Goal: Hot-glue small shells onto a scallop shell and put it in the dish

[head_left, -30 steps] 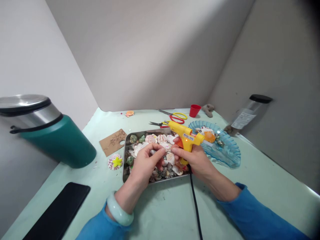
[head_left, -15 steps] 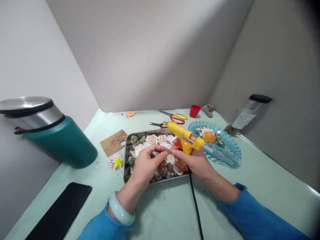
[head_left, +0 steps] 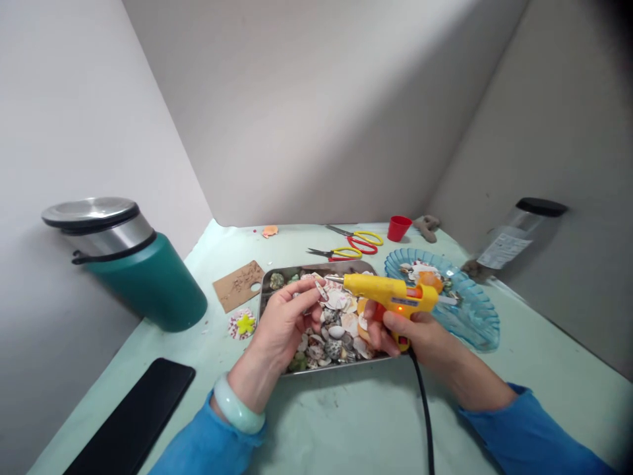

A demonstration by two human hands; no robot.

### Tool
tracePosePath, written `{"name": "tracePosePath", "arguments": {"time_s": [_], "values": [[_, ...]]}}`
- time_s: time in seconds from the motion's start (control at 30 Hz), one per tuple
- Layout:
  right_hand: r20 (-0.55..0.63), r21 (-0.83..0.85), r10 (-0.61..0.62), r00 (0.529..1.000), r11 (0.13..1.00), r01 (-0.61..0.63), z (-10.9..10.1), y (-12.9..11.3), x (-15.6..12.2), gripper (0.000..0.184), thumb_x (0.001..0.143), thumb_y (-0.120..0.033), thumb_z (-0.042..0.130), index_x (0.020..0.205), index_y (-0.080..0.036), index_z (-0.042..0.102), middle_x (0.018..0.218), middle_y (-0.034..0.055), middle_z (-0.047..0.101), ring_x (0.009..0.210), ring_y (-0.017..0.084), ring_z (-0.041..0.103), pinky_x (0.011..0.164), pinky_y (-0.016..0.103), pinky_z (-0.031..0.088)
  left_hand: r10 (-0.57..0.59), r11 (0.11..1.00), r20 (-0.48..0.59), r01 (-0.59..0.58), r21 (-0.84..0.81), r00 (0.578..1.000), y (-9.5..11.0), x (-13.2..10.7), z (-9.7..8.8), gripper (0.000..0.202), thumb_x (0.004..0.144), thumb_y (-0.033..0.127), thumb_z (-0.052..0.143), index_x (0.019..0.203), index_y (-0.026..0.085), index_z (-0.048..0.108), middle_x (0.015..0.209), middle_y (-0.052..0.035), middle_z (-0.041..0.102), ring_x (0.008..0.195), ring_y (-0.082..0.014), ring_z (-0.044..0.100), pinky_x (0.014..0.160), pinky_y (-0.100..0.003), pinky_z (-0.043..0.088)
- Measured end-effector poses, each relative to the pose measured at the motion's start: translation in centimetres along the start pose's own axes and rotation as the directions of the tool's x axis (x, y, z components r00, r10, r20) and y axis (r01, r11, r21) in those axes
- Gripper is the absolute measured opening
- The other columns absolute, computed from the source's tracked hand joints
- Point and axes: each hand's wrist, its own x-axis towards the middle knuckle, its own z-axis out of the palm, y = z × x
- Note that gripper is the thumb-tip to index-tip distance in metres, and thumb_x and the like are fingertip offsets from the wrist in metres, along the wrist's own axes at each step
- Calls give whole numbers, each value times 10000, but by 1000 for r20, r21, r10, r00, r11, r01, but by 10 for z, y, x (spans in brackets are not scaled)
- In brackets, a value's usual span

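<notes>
A yellow hot glue gun with a lit orange lamp is gripped by my right hand, its metal nozzle pointing left. My left hand pinches a small pale, speckled shell between thumb and fingertips, close to the nozzle tip. I cannot tell whether nozzle and shell touch. Below both hands lies a metal tray filled with shells, white, spotted, green and orange. The black cord runs from the gun's handle toward the near edge.
Left are a green bottle, a black phone, a brown board and a shell with a yellow star. Behind the tray lie scissors and a red cup. On the right, a blue plate and a clear jar.
The hands have moved apart. My right hand has turned the glue gun level, its nozzle now beside the shell in my left fingers. The view has shifted slightly left.
</notes>
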Motion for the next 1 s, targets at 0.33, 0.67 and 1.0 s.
{"name": "tracePosePath", "arguments": {"time_s": [0.33, 0.67, 1.0], "values": [[50, -30, 70, 996, 997, -69, 0, -1, 2, 389, 782, -549, 688, 916, -186, 640, 645, 14, 670, 423, 85, 458, 472, 246, 345, -52, 997, 32, 54, -62, 998, -2, 0, 2, 281, 628, 250, 831, 784, 131, 630, 570, 47, 532, 451, -48, 457, 393, -162, 370], [34, -37, 93, 995, 995, -92, 3, -3, 2, 349, 786, -520, 689, 873, -185, 640, 601, 10, 664, 412, 88, 455, 454, 240, 351, -56, 994, 63, 62, -93, 996, 1, 0, 1, 299, 630, 245, 824, 826, 132, 629, 569, 61, 496, 453, -46, 432, 386, -164, 326], [50, -64, 133, 990, 989, -130, 4, -6, 1, 348, 753, -513, 712, 832, -180, 648, 591, 16, 656, 415, 95, 459, 416, 230, 314, -47, 990, 60, 54, -134, 997, 2, 0, -2, 279, 641, 230, 818, 831, 131, 640, 558, 57, 495, 455, -40, 427, 392, -153, 312]]}}
